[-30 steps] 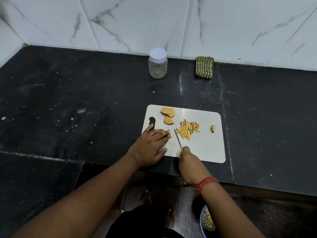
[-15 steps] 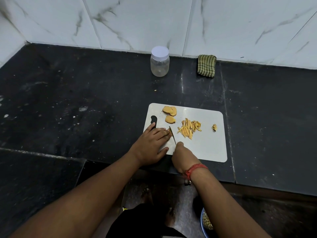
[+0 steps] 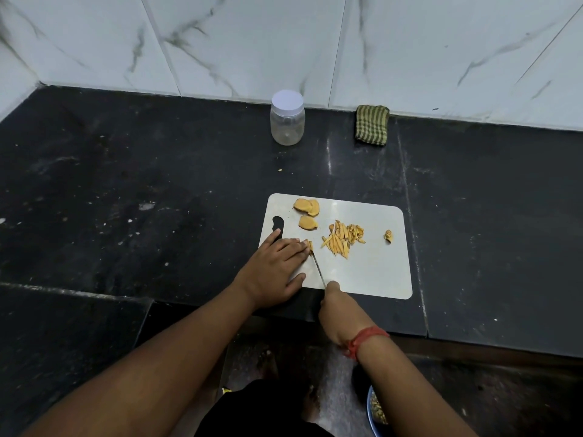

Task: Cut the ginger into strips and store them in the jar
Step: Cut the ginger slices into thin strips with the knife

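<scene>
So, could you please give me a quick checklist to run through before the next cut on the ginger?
1. Left hand pinning the ginger piece at its fingertips: ok.
2. Right hand gripping the knife: ok.
3. Fingertips clear of the blade: not ok, they sit right beside it.
4. Board flat on the counter: ok.
5. Strips clear of the cut line: ok.
6. Jar ready to fill: not ok, lid on.
</scene>
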### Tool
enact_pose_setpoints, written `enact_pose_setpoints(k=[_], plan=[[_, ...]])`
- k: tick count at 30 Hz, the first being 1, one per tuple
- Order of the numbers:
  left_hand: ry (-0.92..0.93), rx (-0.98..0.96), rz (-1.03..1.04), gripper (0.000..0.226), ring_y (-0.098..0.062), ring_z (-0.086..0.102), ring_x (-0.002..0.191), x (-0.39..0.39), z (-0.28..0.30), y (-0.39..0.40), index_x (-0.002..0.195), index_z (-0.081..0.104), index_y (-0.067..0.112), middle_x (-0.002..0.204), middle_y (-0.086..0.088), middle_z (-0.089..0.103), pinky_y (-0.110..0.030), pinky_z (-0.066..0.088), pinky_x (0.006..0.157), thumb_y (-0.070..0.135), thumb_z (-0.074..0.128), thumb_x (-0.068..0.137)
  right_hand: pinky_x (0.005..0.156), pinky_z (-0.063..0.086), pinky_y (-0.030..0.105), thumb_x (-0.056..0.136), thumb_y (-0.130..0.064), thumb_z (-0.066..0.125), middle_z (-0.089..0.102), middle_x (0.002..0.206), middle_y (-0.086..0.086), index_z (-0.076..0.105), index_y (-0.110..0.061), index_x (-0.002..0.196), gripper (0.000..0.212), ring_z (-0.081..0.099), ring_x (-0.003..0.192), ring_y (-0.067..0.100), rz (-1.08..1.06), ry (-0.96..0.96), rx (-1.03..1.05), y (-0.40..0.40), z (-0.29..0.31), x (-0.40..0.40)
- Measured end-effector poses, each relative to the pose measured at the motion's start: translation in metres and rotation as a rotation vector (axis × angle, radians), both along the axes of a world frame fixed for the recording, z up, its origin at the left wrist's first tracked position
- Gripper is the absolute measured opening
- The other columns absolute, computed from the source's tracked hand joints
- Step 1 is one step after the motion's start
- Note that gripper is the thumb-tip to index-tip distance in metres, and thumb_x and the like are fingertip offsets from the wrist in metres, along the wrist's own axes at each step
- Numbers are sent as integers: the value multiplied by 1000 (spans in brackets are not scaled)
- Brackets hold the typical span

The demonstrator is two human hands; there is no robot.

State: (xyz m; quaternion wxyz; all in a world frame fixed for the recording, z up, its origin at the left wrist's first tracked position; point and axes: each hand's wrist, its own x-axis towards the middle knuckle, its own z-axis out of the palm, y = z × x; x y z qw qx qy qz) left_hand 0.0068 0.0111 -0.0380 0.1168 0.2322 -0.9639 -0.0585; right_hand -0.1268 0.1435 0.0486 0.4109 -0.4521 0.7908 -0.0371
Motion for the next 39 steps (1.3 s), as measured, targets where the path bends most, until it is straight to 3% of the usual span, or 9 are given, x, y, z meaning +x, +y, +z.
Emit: enact_pose_setpoints(k=[7,15,20,26,35,39], plan=[[12,5,-9,56,-19,46,138,1,0,1,143,56,14,145,-1,55,-49,24,123,46,47,97,68,37,30,94,-1,36,61,101,18,36,-7,103,11,51,78,25,-80,1,-43,2,1,-10],[46,15,-11,55,-19,46,138,2,2,2,143,55,13,147,-2,54,-47,22,124,44,50,98,68,35,29,96,-5,36,50,81,4,35,-11,99,7,50,76,23,-95,-40,-117,2,1,-13],[42,21,-14,54,-17,45,138,2,4,2,142,53,13,148,-2,52,-47,22,124,43,51,98,51,29,28,97,-7,35,47,73,2,37,-10,97,3,47,65,16,-117,-50,-139,-5,1,-16],[53,25,-11,54,-18,46,136,2,4,2,141,55,13,147,-2,51,-48,22,124,43,51,97,49,27,22,98,-9,35,49,74,2,37,-10,96,3,45,63,11,-83,-67,-131,-7,1,-12],[48,31,-13,53,-18,47,135,2,3,2,139,58,12,141,-2,54,-47,20,125,44,52,97,47,26,25,97,-6,36,47,70,3,35,-10,95,5,44,60,15,-34,-34,-150,-15,-6,-7],[48,23,-15,52,-18,48,133,3,3,1,139,59,13,139,-1,56,-47,20,124,44,52,97,48,27,24,97,-5,36,51,75,5,35,-9,96,5,49,70,24,-8,-16,-128,-18,-9,-7]])
